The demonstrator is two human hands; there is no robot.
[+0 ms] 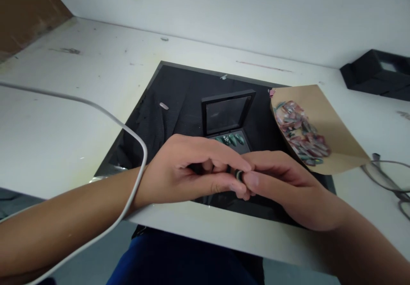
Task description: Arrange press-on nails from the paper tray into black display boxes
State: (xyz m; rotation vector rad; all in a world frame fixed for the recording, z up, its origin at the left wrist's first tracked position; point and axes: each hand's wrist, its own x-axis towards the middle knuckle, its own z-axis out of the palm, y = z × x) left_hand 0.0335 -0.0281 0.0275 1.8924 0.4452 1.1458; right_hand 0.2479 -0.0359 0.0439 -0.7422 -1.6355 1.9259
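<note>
A small dark press-on nail (238,174) sits pinched between the fingertips of both hands just above the near edge of the desk (57,118). The left hand (185,171) has its fingers curled in tight, thumb and forefinger closed on the nail, and the right hand (282,182) meets it from the other side with its fingers closed on it too. Right behind them, on a black mat (179,88), stands a small black box (228,120) with its lid up and green nails inside. Toward the right edge lies a brown paper sheet (333,122) heaped with loose nails (301,135). A grey cable (105,114) loops over the left wrist.
</note>
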